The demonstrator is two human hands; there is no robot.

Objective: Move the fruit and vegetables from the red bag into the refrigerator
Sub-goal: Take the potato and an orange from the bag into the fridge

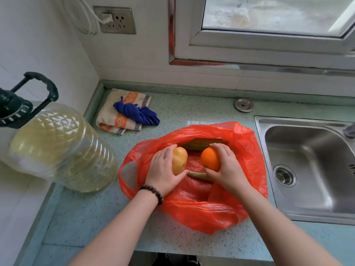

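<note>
Fingers (222, 150) grip round orange (211, 159) w/ glossy skin over red bag (192, 212).

One head camera is looking steeply down and forward, sitting close over the worktop (172, 237). It is facing the wall corner and window (269, 14), taking in the sink (307, 169) at right, the oil jug (61, 148) at left.
</note>
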